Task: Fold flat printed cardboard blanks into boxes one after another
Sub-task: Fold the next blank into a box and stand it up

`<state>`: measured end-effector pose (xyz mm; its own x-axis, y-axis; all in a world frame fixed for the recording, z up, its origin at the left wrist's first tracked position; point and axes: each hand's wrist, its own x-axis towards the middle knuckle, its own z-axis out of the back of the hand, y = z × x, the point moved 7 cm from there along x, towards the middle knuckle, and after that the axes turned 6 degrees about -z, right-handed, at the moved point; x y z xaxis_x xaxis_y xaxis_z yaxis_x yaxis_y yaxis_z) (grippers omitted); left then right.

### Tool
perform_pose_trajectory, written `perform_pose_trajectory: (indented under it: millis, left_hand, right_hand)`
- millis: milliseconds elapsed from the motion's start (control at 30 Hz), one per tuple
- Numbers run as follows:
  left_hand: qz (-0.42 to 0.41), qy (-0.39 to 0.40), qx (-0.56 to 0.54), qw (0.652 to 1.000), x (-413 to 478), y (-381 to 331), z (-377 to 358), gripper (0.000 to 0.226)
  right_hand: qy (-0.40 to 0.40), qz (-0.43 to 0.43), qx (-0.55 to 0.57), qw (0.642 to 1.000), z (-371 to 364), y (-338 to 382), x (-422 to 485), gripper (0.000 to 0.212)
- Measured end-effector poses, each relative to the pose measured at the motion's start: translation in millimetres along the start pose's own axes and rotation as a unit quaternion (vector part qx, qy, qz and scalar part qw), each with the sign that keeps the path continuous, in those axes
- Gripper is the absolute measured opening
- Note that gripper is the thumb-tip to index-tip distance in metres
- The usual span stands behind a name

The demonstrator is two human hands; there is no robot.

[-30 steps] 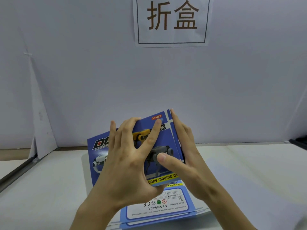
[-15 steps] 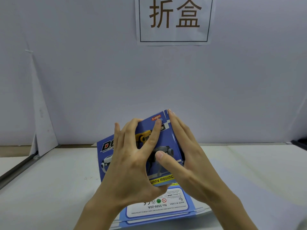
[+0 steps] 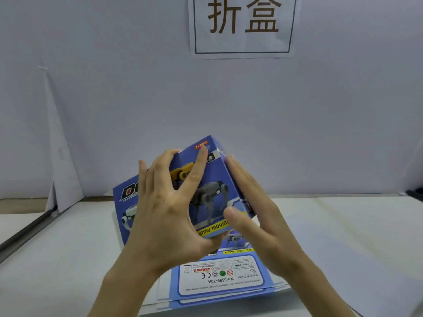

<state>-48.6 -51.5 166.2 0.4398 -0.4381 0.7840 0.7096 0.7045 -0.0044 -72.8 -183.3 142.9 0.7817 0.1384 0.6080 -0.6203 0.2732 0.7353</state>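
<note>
The left grip (image 3: pixel 164 216) is curling round the blue box (image 3: pixel 210 193), holding it tilted above the stack of flat blanks (image 3: pixel 224 280) on the table (image 3: pixel 68 259). The right grip (image 3: pixel 258 225) is pressing straight fingers flat against the box's right panel, thumb on its front

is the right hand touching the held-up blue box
Touching. The head view shows the right hand pressed flat against the blue printed cardboard box, on its side panel.
</note>
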Motion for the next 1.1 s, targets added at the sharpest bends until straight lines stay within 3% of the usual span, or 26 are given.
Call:
perform_pose_trajectory:
  millis: [167, 367, 433, 533, 567, 633, 700, 767, 800, 833, 867, 933, 1000, 1067, 1100]
  left_hand:
    - [-0.010, -0.016, 0.026, 0.999, -2.6, -2.7, -0.7, 0.106]
    - [-0.011, -0.017, 0.009, 1.000, -1.0, -0.1, -1.4, 0.107]
    - [-0.037, 0.003, -0.007, 0.999, -0.3, 2.2, -1.7, 0.109]
    - [-0.084, 0.006, 0.039, 0.996, -0.3, 4.4, -6.7, 0.108]
    - [-0.053, -0.007, 0.034, 0.998, 0.4, 9.7, -8.3, 0.111]
    - [0.090, -0.034, -0.053, 0.994, -2.4, 29.5, -12.8, 0.120]
    - [0.262, -0.046, -0.239, 0.934, -15.0, 52.5, -27.5, 0.133]
    - [0.366, -0.071, -0.484, 0.792, -25.1, 67.3, -45.8, 0.150]
    - [0.381, -0.071, -0.585, 0.712, -25.7, 67.1, -53.6, 0.157]
    - [0.379, -0.060, -0.641, 0.665, -24.8, 65.0, -60.1, 0.155]
    - [0.370, -0.056, -0.656, 0.656, -23.8, 64.5, -65.3, 0.143]
    - [0.345, -0.089, -0.623, 0.697, -23.9, 69.6, -67.5, 0.109]
    - [0.302, -0.108, -0.548, 0.773, -23.9, 77.9, -63.2, 0.081]
    - [0.256, -0.055, -0.489, 0.832, -26.2, 78.6, -70.4, 0.080]
    - [0.248, -0.013, -0.490, 0.835, -29.2, 76.2, -79.8, 0.085]
  right_hand:
    - [-0.035, 0.006, -0.083, 0.996, -7.6, -7.4, -0.8, 0.059]
    - [-0.017, -0.012, -0.060, 0.998, -4.7, -2.0, 1.1, 0.058]
    - [-0.021, -0.044, -0.017, 0.999, 3.7, -0.6, 3.1, 0.069]
    - [-0.076, -0.124, 0.058, 0.988, 21.3, -15.5, 4.9, 0.104]
    - [-0.105, -0.141, 0.082, 0.981, 26.5, -22.7, 4.8, 0.109]
    - [-0.172, -0.148, 0.137, 0.964, 35.1, -34.1, 5.0, 0.109]
    - [-0.204, -0.143, 0.193, 0.949, 36.9, -43.2, 5.5, 0.102]
    - [-0.183, -0.160, 0.243, 0.939, 31.6, -54.2, 5.6, 0.097]
    - [-0.160, -0.179, 0.252, 0.937, 27.4, -59.5, 5.2, 0.099]
    - [-0.132, -0.199, 0.238, 0.941, 23.3, -64.4, 4.4, 0.102]
    - [-0.097, -0.218, 0.198, 0.951, 19.3, -67.8, 3.9, 0.105]
    - [-0.037, -0.245, 0.088, 0.965, 16.4, -72.0, 2.2, 0.107]
    - [-0.050, -0.238, 0.021, 0.970, 28.6, -72.7, 3.1, 0.099]
    - [-0.100, -0.210, 0.029, 0.972, 46.2, -69.6, 4.9, 0.072]
    - [-0.118, -0.205, 0.059, 0.970, 52.2, -69.4, 5.9, 0.058]
